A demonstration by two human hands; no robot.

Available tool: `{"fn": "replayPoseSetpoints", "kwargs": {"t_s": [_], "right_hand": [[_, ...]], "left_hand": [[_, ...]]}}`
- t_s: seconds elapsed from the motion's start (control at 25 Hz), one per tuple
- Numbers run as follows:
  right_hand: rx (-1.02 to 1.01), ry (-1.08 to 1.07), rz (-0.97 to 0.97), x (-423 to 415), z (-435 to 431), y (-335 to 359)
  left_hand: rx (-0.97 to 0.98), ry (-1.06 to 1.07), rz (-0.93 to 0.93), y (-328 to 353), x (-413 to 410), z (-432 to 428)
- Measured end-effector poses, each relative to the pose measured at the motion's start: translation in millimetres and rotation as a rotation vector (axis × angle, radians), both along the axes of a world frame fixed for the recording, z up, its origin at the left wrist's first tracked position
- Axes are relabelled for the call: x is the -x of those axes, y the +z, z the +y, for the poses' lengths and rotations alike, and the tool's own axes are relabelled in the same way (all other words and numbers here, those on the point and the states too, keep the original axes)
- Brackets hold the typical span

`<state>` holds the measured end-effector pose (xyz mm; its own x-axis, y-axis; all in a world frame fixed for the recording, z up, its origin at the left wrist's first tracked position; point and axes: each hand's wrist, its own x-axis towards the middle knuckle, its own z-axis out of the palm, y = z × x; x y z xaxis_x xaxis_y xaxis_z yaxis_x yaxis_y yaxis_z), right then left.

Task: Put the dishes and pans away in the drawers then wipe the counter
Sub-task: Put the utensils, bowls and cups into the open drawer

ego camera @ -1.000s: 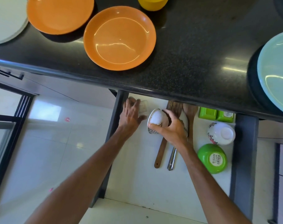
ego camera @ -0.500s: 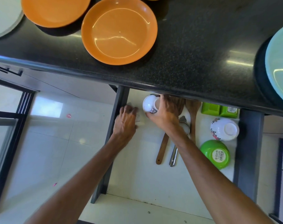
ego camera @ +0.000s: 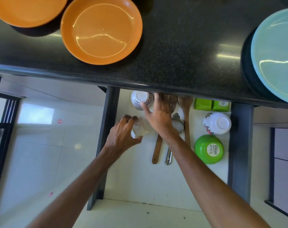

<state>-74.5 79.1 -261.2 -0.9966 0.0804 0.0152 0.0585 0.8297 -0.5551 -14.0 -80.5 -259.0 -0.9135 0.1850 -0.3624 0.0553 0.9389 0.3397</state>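
An open drawer (ego camera: pixel 240 145) sits under the black counter (ego camera: pixel 181 46). A white patterned bowl (ego camera: pixel 140 99) stands upside down at the drawer's back left, half under the counter edge. My right hand (ego camera: pixel 159 116) hovers just beside it with fingers spread, the thumb near its rim, holding nothing. My left hand (ego camera: pixel 123 134) grips a small clear container (ego camera: pixel 139 129) on the drawer floor. Two orange plates (ego camera: pixel 101 29) (ego camera: pixel 28 9) and a light blue plate (ego camera: pixel 276 51) lie on the counter.
The drawer also holds a floral white bowl (ego camera: pixel 217 123), a green bowl (ego camera: pixel 209 148), both upside down, two wooden spatulas (ego camera: pixel 186 116), a metal strainer (ego camera: pixel 169 155) and green boxes (ego camera: pixel 211 104). White floor tiles lie to the left, a grey cabinet front to the right.
My right hand carried the patterned bowl to the drawer's back left, set it upside down and let go. My left hand closed round the clear container and drew it nearer.
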Motion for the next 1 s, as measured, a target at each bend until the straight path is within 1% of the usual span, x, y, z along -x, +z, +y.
{"fn": "replayPoseSetpoints", "kwargs": {"t_s": [0.08,0.16,0.24,0.36,0.44,0.56,0.72,1.0], "right_hand": [[0.194,-0.078,-0.006,-20,28,8],[0.319,-0.195,0.007,-42,57,20],[0.321,-0.315,0.102,-64,87,28],[0.231,-0.432,0.156,-92,125,29],[0.185,-0.483,0.169,-100,147,26],[0.194,-0.513,0.171,-104,166,18],[0.199,-0.54,0.158,-103,172,11],[0.215,-0.546,0.15,-100,169,10]], "left_hand": [[-0.049,-0.029,0.02,7,-1,15],[-0.121,-0.065,0.022,17,0,43],[-0.186,-0.087,0.016,23,6,79],[-0.225,-0.163,0.063,22,21,141],[-0.212,-0.222,0.066,17,36,174],[-0.146,-0.319,0.048,4,52,205],[-0.122,-0.409,0.02,-13,57,217],[0.007,-0.47,0.141,-20,60,214]]}}
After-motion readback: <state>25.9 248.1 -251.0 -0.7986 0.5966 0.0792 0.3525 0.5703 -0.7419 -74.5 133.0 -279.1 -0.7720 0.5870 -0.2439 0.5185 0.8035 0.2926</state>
